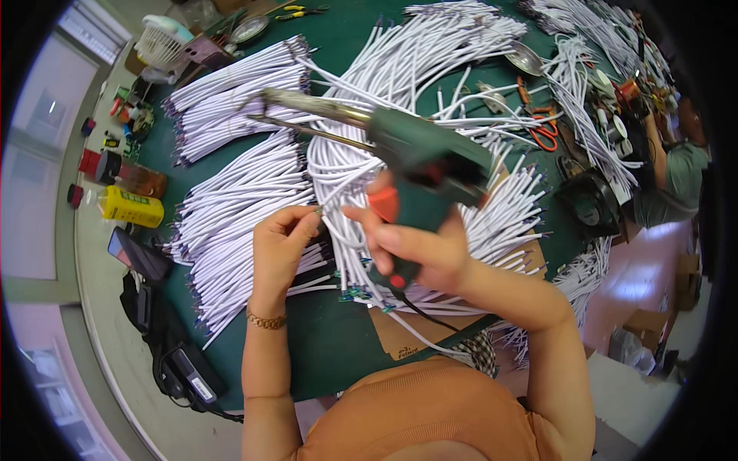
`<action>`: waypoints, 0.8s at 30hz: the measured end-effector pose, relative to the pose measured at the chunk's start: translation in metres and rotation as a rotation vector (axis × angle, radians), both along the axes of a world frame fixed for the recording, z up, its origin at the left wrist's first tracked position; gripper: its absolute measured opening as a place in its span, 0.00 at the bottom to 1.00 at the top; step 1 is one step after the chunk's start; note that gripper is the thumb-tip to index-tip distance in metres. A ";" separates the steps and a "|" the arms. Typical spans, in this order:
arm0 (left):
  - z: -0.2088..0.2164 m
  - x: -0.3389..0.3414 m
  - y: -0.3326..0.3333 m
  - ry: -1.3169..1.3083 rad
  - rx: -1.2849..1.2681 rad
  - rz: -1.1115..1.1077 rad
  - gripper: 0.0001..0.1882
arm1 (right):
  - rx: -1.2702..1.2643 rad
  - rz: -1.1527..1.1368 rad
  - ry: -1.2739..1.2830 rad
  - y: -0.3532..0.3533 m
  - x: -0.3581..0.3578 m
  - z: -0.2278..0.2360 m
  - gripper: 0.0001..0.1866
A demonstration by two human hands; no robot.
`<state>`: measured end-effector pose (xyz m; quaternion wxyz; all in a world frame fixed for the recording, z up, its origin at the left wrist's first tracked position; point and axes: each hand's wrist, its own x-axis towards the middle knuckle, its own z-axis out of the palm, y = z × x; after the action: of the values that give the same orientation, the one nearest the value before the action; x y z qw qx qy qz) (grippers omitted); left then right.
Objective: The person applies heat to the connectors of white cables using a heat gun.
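Note:
My right hand is wrapped round the grip of a dark green soldering gun with an orange trigger. Its metal barrel and a thinner rod below it point up and left, above the bundles of cable. A black cord leaves the bottom of the grip. My left hand pinches the end of a white cable, with thumb and fingers pressed together; the tip is partly hidden. Loose white cables lie heaped beyond and between my hands. Left of my left hand is a stack of cut white cables.
Another cable bundle lies farther back on the green tabletop. Orange-handled scissors and a metal dish are at the right. A yellow bottle and a phone stand left. A co-worker sits at far right.

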<state>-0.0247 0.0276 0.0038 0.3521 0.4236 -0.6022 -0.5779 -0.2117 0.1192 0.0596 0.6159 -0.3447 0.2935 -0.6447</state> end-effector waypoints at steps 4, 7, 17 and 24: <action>-0.008 0.010 -0.004 -0.065 0.050 -0.055 0.08 | 0.033 0.117 -0.044 -0.061 0.018 -0.020 0.20; -0.006 0.010 -0.006 0.004 0.105 -0.036 0.07 | 0.120 0.108 -0.045 -0.077 0.019 -0.034 0.17; 0.001 0.032 -0.024 0.349 0.737 -0.247 0.06 | 0.241 0.125 -0.039 -0.080 0.023 -0.036 0.21; -0.004 0.020 -0.013 0.303 0.628 -0.098 0.05 | 0.220 0.124 -0.100 -0.080 0.021 -0.039 0.16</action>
<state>-0.0049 0.0150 0.0001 0.2619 0.3914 -0.3558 -0.8072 -0.1909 0.0388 0.0210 0.7023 -0.2601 0.3095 -0.5859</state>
